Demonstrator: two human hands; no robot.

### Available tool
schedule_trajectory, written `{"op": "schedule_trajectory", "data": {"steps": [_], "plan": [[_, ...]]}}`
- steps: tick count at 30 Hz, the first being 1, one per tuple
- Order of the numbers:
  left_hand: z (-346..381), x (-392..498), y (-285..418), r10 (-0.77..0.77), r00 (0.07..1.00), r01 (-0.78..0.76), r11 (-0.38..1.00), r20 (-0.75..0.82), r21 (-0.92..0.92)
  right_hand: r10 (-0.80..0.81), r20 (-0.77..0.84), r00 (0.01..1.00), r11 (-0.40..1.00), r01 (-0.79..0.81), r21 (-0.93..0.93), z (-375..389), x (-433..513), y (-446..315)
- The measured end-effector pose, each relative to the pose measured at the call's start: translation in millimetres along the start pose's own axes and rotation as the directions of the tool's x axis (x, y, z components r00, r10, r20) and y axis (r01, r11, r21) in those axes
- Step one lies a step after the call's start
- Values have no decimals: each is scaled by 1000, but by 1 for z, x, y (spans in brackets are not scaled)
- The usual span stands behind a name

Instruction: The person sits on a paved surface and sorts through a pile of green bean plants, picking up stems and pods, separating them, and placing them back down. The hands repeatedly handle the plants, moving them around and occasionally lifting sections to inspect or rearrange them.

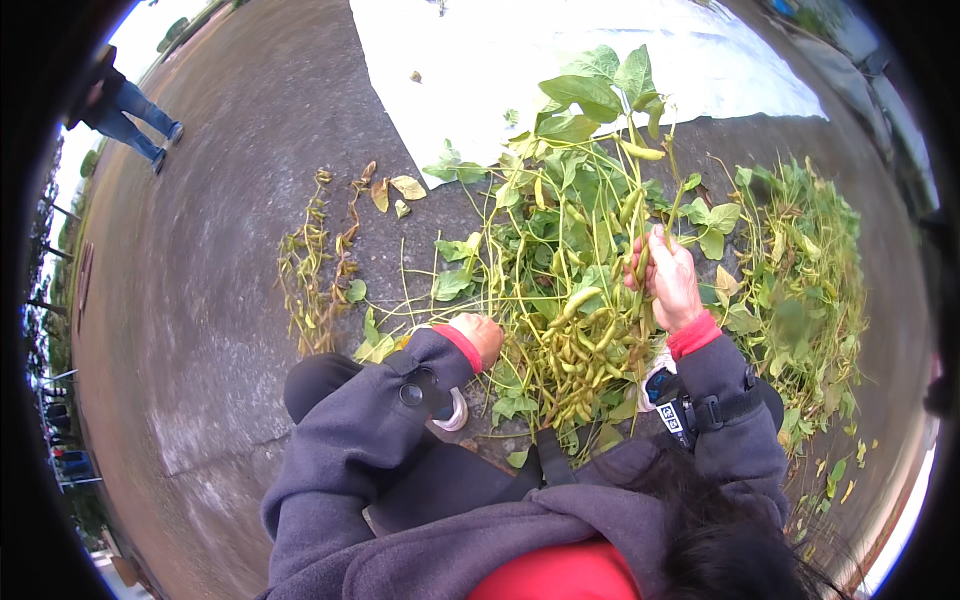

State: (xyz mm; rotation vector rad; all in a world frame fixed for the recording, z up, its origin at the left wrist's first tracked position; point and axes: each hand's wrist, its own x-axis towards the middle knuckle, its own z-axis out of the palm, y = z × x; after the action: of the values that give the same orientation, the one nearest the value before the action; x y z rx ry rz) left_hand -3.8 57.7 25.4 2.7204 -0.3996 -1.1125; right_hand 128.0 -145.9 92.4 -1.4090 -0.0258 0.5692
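Observation:
My right hand (664,277) is closed around the stems of a leafy soybean plant (637,150), with green pods along its stalk above and below the fingers. Lower and to the left, my left hand (480,337) is curled at the edge of the heap, its fingers turned down and mostly hidden, so I cannot tell what it grips. Between the hands and my feet lies a thick bunch of soybean pods (585,352) on tangled stems. Green leaves (454,285) lie loose to the left of the heap.
A white sheet (465,67) covers the ground ahead. Another pile of bean plants (806,300) lies at the right. Drier pod-bearing stalks (311,262) rest at the left on the grey pavement (225,262). A person in jeans (131,112) stands far off at the upper left.

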Motion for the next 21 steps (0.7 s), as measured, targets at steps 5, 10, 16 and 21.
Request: {"op": "schedule_trajectory", "data": {"steps": [5, 10, 16, 21], "plan": [[44, 33, -14, 233, 749, 257, 761, 620, -596, 0, 10, 1000, 1000, 0, 1, 2, -3, -2], [65, 34, -52, 289, 750, 495, 353, 595, -794, 24, -10, 1000, 1000, -24, 13, -3, -2, -4], [67, 24, -81, -310, 920, 355, 410, 237, -840, 24, 0, 1000, 1000, -24, -14, -7, -3, -3], [31, 44, -30, -146, 935, 3, 914, -322, -405, 20, 83, 996, 1000, -21, 15, -3, -5, -3]]}}
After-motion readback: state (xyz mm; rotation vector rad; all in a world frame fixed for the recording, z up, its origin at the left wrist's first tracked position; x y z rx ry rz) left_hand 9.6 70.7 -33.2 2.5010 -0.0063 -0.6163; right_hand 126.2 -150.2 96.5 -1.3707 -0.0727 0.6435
